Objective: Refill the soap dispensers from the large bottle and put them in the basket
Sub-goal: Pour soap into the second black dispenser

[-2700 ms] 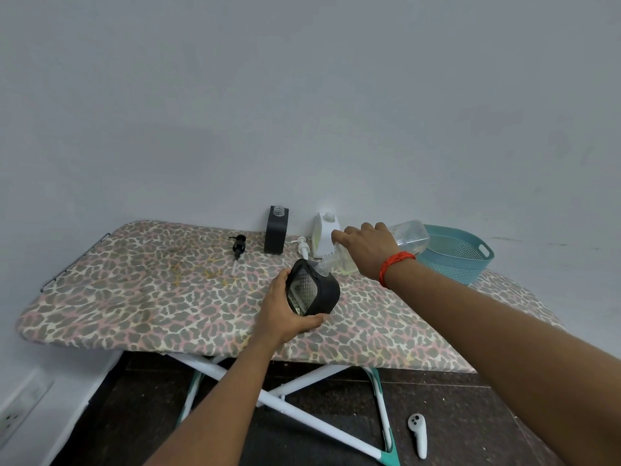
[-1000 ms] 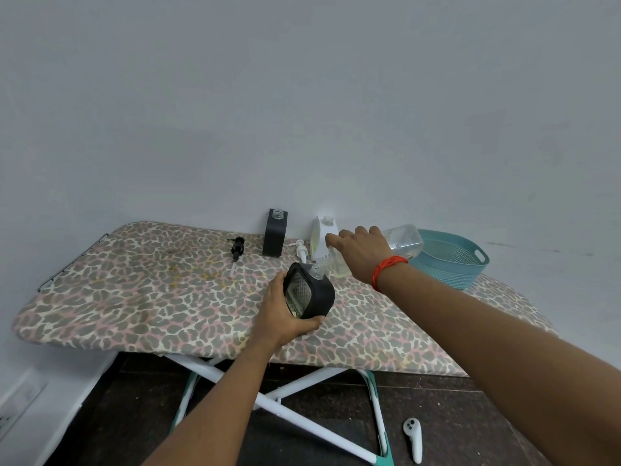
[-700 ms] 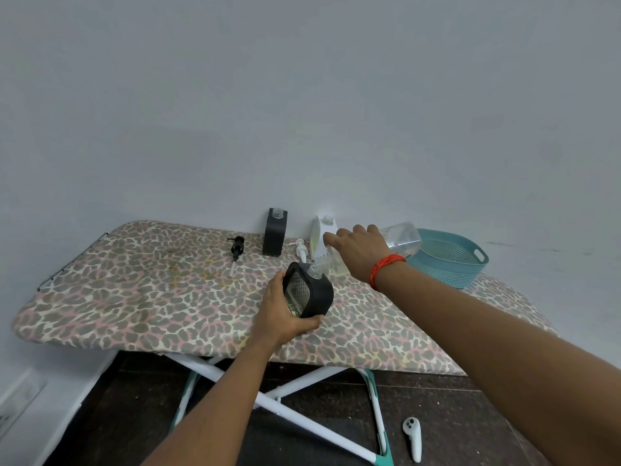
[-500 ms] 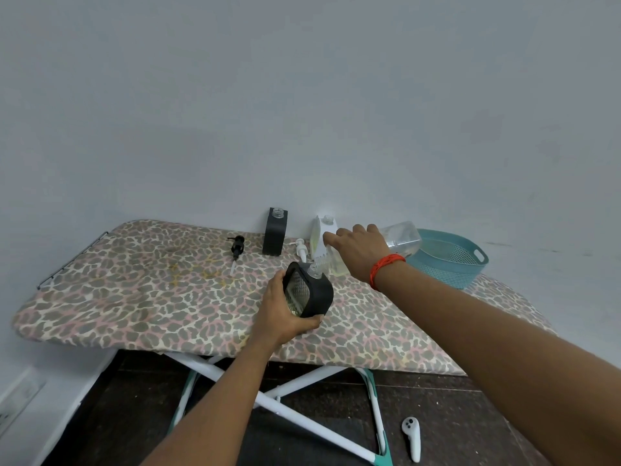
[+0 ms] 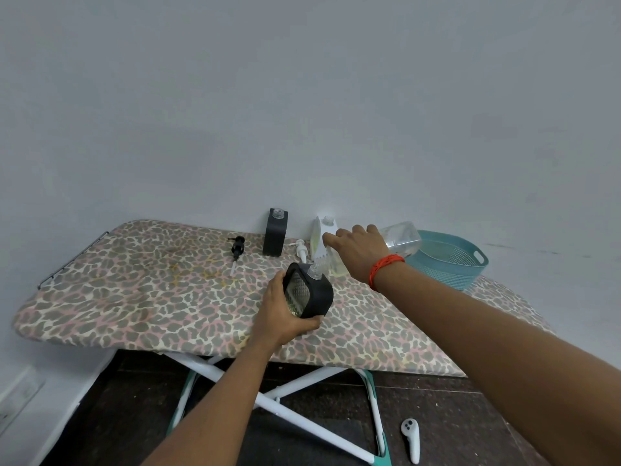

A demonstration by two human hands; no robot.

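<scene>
My left hand (image 5: 280,314) grips a black soap dispenser (image 5: 311,292) with a clear ribbed window, tilted on the ironing board (image 5: 134,290). My right hand (image 5: 361,252) holds the large clear bottle (image 5: 401,237) tipped down, its neck meeting the dispenser's open mouth. A second black dispenser (image 5: 275,232) stands uncapped near the wall. A white dispenser (image 5: 321,237) stands beside it, partly hidden by my right hand. The teal basket (image 5: 450,260) sits at the board's far right with no dispenser visible in it.
A black pump head (image 5: 237,248) and a white pump head (image 5: 301,250) lie on the board near the dispensers. A white controller (image 5: 411,438) lies on the dark floor beside the board's white legs. The wall runs right behind the board.
Both hands hold nearly still. The bottle's neck has stayed at the dispenser's mouth throughout, and the view has shifted only slightly.
</scene>
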